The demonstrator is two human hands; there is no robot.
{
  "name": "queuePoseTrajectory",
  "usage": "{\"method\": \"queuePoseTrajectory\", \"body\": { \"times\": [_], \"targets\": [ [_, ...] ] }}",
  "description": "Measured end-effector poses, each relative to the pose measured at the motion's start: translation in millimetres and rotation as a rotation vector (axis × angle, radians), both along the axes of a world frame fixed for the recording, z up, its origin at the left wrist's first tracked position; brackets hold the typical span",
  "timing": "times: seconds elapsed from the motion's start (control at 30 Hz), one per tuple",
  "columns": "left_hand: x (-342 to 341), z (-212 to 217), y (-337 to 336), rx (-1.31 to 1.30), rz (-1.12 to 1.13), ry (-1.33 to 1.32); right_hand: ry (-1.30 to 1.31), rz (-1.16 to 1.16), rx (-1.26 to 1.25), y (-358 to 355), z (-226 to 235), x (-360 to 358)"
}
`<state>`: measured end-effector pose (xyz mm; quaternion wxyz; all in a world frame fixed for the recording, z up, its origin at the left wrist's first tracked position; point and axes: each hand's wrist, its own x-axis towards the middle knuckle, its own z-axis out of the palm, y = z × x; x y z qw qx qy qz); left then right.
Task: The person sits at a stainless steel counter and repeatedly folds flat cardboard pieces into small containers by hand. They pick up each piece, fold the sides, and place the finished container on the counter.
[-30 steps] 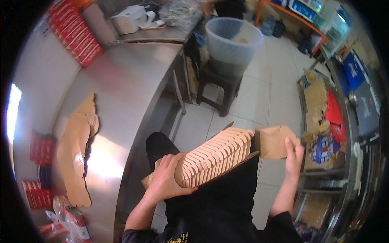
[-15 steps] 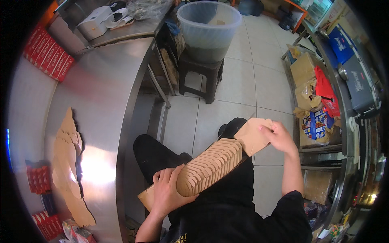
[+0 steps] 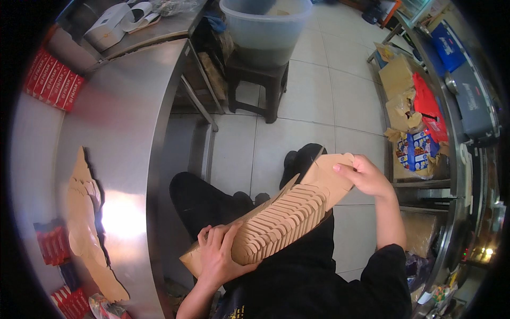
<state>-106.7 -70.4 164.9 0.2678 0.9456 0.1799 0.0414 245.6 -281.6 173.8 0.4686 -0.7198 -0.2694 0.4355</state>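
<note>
- Left hand [image 3: 215,258] spread wide, thumb and fingers wrapped around the near-left end of the nested carton stack [image 3: 281,220], lying across the lap [image 3: 305,260]!
- Right hand [image 3: 369,178] pinches the end carton [image 3: 326,175], far right.
- Steady left brace, square alignment, light pinch: that should avoid creases.

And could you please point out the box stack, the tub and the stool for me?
Box stack [image 3: 281,224]: head view, on the middle of its row of rounded flaps.
Tub [image 3: 264,38]: head view, on its translucent front wall.
Stool [image 3: 256,78]: head view, on the edge of its seat.
</note>
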Motion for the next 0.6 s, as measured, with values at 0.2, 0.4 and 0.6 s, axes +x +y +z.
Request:
{"method": "queuePoseTrajectory", "body": {
  "times": [0.2, 0.4, 0.6],
  "targets": [
    [-4.4, 0.3, 0.6, 0.017, 0.011, -0.030, 0.125, -0.104, -0.019, -3.3, -14.5, -4.4],
    [-9.3, 2.1, -1.4, 0.014, -0.002, -0.043, 0.072, -0.117, -0.021, -15.7, -15.7, -15.2],
    [-9.5, 4.7, -4.9, 0.020, -0.025, -0.094, -0.064, -0.171, 0.052, -32.9, -3.4, -20.8]
  ]
}}
